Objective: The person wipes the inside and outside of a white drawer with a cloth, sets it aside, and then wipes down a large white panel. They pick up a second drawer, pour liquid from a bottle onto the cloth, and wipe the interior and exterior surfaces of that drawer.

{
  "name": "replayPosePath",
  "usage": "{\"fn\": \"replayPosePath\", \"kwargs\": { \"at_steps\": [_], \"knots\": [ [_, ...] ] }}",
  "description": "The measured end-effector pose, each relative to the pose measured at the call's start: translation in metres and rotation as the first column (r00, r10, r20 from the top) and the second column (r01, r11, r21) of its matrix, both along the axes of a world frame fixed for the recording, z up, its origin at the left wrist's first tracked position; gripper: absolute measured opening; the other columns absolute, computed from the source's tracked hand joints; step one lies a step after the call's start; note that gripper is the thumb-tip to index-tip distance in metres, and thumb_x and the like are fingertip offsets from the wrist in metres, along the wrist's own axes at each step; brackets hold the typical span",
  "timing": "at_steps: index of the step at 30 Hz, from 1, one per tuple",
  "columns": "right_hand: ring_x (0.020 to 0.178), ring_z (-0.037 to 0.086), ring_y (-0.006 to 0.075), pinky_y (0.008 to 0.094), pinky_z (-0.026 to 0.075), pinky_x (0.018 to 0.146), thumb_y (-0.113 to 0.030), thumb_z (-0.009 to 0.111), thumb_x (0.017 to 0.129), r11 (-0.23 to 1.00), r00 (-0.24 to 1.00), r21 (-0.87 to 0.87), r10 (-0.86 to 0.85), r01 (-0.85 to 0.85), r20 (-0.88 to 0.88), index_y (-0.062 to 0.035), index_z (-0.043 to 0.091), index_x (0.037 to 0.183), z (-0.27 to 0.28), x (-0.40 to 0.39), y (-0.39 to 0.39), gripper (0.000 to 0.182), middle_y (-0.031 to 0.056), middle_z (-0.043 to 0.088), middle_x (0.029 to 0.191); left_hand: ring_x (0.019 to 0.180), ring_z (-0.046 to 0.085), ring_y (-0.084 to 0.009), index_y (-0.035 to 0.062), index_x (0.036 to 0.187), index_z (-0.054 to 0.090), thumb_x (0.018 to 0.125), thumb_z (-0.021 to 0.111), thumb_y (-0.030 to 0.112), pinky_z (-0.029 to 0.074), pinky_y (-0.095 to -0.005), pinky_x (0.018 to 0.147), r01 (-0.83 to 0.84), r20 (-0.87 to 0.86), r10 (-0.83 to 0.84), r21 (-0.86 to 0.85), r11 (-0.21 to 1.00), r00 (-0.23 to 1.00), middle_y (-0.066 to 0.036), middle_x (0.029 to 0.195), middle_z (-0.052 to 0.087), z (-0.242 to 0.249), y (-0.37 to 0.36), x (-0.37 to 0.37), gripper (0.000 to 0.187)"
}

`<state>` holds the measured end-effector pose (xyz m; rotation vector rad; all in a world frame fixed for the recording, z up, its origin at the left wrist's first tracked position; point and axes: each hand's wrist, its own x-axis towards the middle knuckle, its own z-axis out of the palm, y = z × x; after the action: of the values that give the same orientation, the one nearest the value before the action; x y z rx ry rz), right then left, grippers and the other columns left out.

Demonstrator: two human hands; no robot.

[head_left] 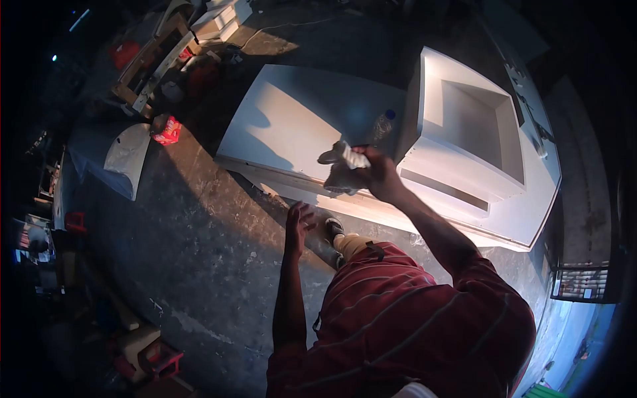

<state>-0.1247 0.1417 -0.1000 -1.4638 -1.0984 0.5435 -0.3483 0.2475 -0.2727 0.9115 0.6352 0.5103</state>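
From the cloth (342, 178) over the near edge of the surface (259, 142), a bottle (383, 128) at one o'clock and a box (458, 174) at two rest on the surface; a carton (168, 131) sits toward nine.

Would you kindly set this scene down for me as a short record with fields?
Right hand: the right hand grips a crumpled whitish cloth
Left hand: the left hand is raised, fingers loosely curled, nothing visible in it
Work surface: large white panel, partly in shadow
On the panel: white box unit, its open side facing up toward the camera; clear bottle with blue cap, beside the unit
Floor: dark, with a red pack left of the panel
Unclear: whether the cloth touches the panel
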Motion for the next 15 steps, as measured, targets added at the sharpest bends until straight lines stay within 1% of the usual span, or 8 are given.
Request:
{"fn": "replayPosePath", "kwargs": {
  "at_steps": [2,3,5,8,9,11,13,15],
  "knots": [
    [0.099,0.06,0.0283,0.0359,0.049,0.083,-0.004,0.065,0.077,0.99,0.958,-0.113,-0.052,0.087,0.282,0.0,0.053,0.116,-0.028,-0.015,0.026,0.041,0.0177,0.059,0.106,0.119,0.045,-0.0261,0.0147,0.136,0.034,0.091,0.037,0.058,0.041,-0.0476,0.091,0.094,0.264,-0.087,-0.013,0.995,0.961,-0.009,0.127,0.047,0.07,0.011,0.067,0.063],
    [0.094,0.059,0.0344,0.0386,0.047,0.084,-0.009,0.068,0.074,0.993,0.963,-0.098,-0.031,0.06,0.269,-0.0022,0.054,0.115,-0.04,-0.017,0.035,0.044,0.0177,0.059,0.104,0.111,0.052,-0.0199,0.0122,0.131,0.039,0.094,0.039,0.05,0.046,-0.0405,0.088,0.184,0.311,-0.142,-0.109,0.977,0.94,-0.007,0.118,0.053,0.082,0.021,0.087,0.053],
    [0.095,0.056,0.0354,0.0394,0.042,0.089,-0.013,0.069,0.072,0.983,0.895,-0.042,-0.143,0.177,0.423,-0.0031,0.052,0.118,-0.057,-0.019,0.052,0.05,0.0163,0.06,0.101,0.098,0.058,-0.0142,0.0097,0.123,0.046,0.095,0.044,0.04,0.05,-0.0297,0.081,0.159,0.248,-0.14,-0.061,0.985,0.959,-0.004,0.108,0.058,0.077,0.041,0.12,0.042],
    [0.107,0.049,0.0333,0.04,0.037,0.096,-0.018,0.071,0.07,0.974,0.925,-0.134,-0.122,0.181,0.361,-0.0041,0.048,0.122,-0.074,0.005,0.076,0.058,0.0154,0.055,0.11,0.089,0.061,-0.012,0.0073,0.115,0.051,0.095,0.047,0.032,0.052,-0.0233,0.073,0.133,0.181,-0.118,-0.074,0.988,0.976,-0.002,0.101,0.059,0.066,0.074,0.144,0.032],
    [0.111,0.047,0.0329,0.0401,0.037,0.097,-0.02,0.071,0.07,0.957,0.948,-0.231,-0.1,0.174,0.301,-0.0041,0.047,0.123,-0.077,0.009,0.086,0.06,0.0155,0.053,0.114,0.089,0.061,-0.012,0.0073,0.115,0.051,0.095,0.047,0.032,0.052,-0.0233,0.073,0.127,0.159,-0.115,-0.071,0.989,0.981,-0.002,0.101,0.059,0.062,0.086,0.148,0.032],
    [0.114,0.046,0.033,0.0408,0.038,0.096,-0.021,0.069,0.073,0.982,0.971,-0.133,-0.104,0.134,0.214,-0.0074,0.048,0.124,-0.081,0.02,0.107,0.056,0.0157,0.052,0.119,0.09,0.061,-0.0127,0.0073,0.113,0.052,0.095,0.046,0.031,0.053,-0.0255,0.072,0.102,0.112,-0.098,-0.028,0.994,0.989,-0.003,0.102,0.059,0.058,0.118,0.159,0.03],
    [0.111,0.05,0.0317,0.0381,0.044,0.09,-0.019,0.073,0.073,0.96,0.963,-0.226,-0.107,0.165,0.249,-0.0056,0.047,0.124,-0.073,0.03,0.139,0.058,0.0136,0.055,0.117,0.089,0.06,-0.0134,0.0078,0.112,0.053,0.095,0.047,0.03,0.053,-0.0281,0.074,0.051,-0.024,-0.049,0.115,0.992,0.999,-0.003,0.101,0.059,0.055,0.155,0.166,0.028],
    [0.107,0.053,0.0333,0.0396,0.046,0.087,-0.018,0.072,0.074,0.975,0.95,-0.17,-0.084,0.14,0.3,-0.0055,0.047,0.124,-0.08,0.038,0.177,0.057,0.0154,0.055,0.116,0.09,0.059,-0.0138,0.0083,0.111,0.052,0.095,0.047,0.029,0.052,-0.0284,0.074,0.077,-0.073,-0.064,0.208,0.975,0.995,-0.003,0.1,0.059,0.048,0.196,0.172,0.027]
  ]
}}
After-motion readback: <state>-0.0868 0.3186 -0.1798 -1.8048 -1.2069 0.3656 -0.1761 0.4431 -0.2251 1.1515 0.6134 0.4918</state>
